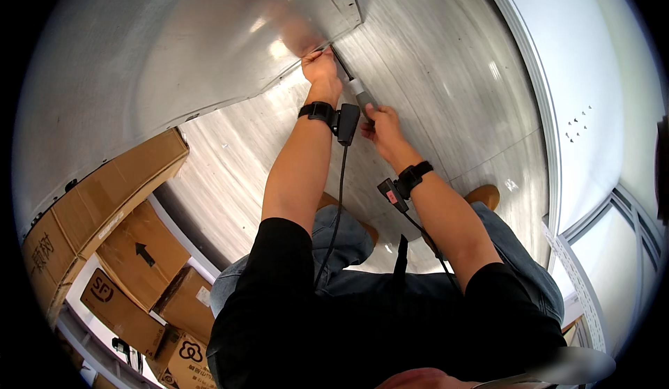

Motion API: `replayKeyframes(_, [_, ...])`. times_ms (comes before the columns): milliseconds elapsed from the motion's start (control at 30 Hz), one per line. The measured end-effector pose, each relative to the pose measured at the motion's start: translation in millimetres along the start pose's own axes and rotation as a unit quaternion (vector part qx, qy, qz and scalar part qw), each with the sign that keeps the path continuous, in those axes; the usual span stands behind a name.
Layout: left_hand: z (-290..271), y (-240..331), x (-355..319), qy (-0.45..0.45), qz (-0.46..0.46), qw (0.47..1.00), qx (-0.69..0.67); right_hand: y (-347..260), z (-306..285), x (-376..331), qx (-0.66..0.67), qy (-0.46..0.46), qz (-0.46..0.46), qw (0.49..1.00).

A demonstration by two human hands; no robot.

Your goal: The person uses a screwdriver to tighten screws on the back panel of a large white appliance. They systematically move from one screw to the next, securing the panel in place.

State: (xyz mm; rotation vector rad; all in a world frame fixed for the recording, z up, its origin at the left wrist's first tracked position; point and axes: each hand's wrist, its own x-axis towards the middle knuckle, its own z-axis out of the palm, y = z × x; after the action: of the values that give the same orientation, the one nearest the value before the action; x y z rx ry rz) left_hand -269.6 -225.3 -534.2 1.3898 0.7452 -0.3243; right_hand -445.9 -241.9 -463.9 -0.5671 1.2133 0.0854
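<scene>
My right hand is wrapped round the grey handle of a screwdriver. Its thin dark shaft slants up and left to the lower edge of a large grey metal panel. There my left hand is closed, fingertips pinched at the panel's edge beside the screwdriver's tip. Whatever those fingers hold, if anything, is hidden. The tip itself is too small to make out clearly.
Cardboard boxes are stacked at the lower left. A white panel stands along the right, with several small screw-like pieces on it. Cables hang from both wrist straps. Beneath lies wood-look flooring.
</scene>
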Motion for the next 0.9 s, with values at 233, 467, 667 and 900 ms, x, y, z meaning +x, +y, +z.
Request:
replayKeyframes(233, [-2, -3, 8, -0.015, 0.001, 1.0, 0.004, 2, 4, 3, -0.049, 0.03, -0.004, 0.998])
replayKeyframes(467, [-1, -4, 5, -0.008, -0.003, 1.0, -0.013, -4, 2, -2, 0.007, 0.034, 0.022, 0.999])
replayKeyframes(667, [-3, -5, 10, -0.01, 0.013, 1.0, -0.017, 4, -15, 18, 0.013, -0.045, 0.029, 0.998])
replayKeyframes(900, [-5, -3, 12, -0.011, 0.005, 1.0, 0.011, 2, -7, 9, -0.031, -0.042, 0.007, 0.999])
